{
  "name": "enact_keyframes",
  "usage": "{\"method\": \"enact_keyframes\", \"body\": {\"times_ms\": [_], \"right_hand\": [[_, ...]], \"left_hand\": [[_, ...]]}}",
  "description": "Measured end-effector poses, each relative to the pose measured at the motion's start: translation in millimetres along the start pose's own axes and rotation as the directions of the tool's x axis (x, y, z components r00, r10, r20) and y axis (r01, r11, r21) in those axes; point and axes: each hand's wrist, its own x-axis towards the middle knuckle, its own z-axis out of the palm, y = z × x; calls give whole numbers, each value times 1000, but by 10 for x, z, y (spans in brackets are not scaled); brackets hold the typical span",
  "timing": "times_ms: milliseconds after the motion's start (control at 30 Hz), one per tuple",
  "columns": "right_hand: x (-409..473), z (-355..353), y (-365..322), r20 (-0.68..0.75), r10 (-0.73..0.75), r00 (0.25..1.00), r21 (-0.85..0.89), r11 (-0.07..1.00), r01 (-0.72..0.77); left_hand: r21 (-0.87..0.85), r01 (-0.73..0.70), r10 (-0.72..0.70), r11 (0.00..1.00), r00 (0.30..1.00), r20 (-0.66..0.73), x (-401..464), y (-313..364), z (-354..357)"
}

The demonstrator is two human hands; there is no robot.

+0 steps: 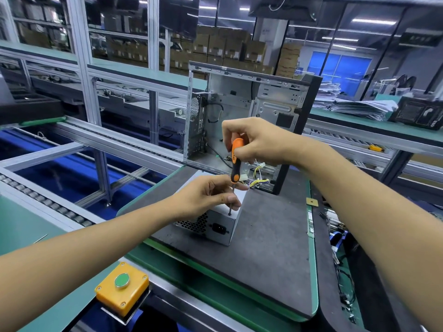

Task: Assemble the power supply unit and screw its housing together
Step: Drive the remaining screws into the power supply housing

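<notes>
The power supply unit (211, 224) lies on the mat (268, 236) — an open computer case (249, 116) behind it, a button box (122, 287) before it to the left.

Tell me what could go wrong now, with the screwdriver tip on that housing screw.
The left hand pinches the bare shaft of the screwdriver just above the screw; if the tip cams out, it may jab those fingers. The power supply sits unclamped on the mat, so downward force from the right hand could shift it.
</notes>
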Motion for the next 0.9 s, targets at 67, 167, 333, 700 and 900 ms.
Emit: {"method": "enact_keyframes", "body": {"times_ms": [67, 167, 333, 700, 900], "right_hand": [[8, -15, -20, 2, 1, 1000, -32, 1000, -1], [30, -1, -24, 5, -1, 1000, -156, 988, 2], [-28, -30, 2, 69, 41, 997, -71, 997, -36], [-1, 8, 10, 3, 15, 1000, -165, 986, -14], [-65, -49, 25, 70, 10, 998, -141, 990, 0]], "left_hand": [[-29, 4, -6, 1000, 998, -65, 19, 27, 15], [-111, -33, 11, 993, 982, -190, 40, -3, 126], [-139, -53, 31, 989, 988, -154, 28, -42, 124], [-76, -23, 5, 997, 974, -227, 118, 143, 55], [5, 3, -3, 1000, 993, -121, 80, 129, -5]]}}
